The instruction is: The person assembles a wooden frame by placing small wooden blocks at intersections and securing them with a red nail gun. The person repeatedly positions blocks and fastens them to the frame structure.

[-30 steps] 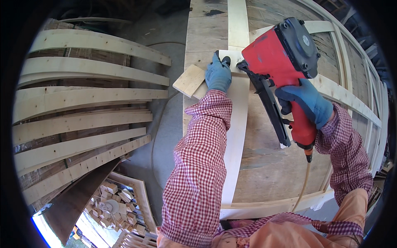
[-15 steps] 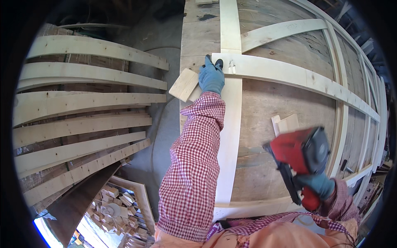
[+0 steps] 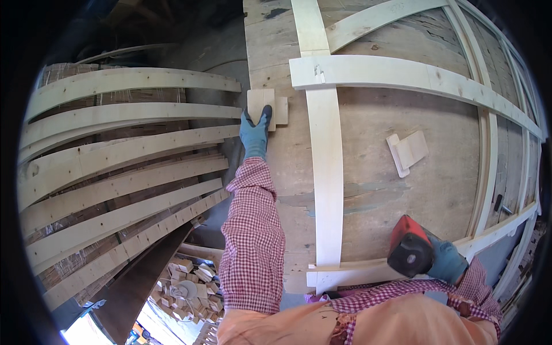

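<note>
Left hand (image 3: 253,133), blue-gloved: fingers (image 3: 265,112) lie flat, grasping nothing, on small wood blocks (image 3: 266,104) at the plywood tabletop's (image 3: 379,144) left edge. Right of them, vertical batten (image 3: 325,172), two loose blocks (image 3: 407,152). Right hand (image 3: 444,261): fingers clenched on red nail gun (image 3: 409,252).

Matt rough plywood panel (image 3: 397,190), pale smooth wooden battens (image 3: 325,172)

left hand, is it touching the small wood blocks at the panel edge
Touching. The head view shows the gloved left hand with its fingertips lying on the small wood blocks at the edge of the plywood panel, with no gap between them.
</note>
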Demonstrator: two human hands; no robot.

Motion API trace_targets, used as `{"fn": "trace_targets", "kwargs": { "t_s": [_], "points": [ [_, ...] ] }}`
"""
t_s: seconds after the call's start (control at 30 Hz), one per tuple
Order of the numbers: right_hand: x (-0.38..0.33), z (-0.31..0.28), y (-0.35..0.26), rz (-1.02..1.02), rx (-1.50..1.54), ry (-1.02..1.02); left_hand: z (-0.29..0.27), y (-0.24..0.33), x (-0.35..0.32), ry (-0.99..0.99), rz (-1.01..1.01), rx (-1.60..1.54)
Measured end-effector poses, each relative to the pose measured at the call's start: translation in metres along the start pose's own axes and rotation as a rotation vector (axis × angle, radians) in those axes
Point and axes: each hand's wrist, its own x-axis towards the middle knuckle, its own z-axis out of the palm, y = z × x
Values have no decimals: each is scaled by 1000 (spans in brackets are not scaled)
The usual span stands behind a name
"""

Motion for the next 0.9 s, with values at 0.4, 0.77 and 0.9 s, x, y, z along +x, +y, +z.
{"fn": "trace_targets", "kwargs": {
  "t_s": [0.4, 0.77, 0.9],
  "points": [
    [7, 12, -6, 271, -144, -55, -46, 22, -175, 233, -98, -328],
    [5, 18, -40, 328, -299, -120, -84, -24, -493, -111, -349, -161],
    [-4, 39, -40, 266, -367, -20, -95, -8, -510, -261, -318, -178]
  ]
}}
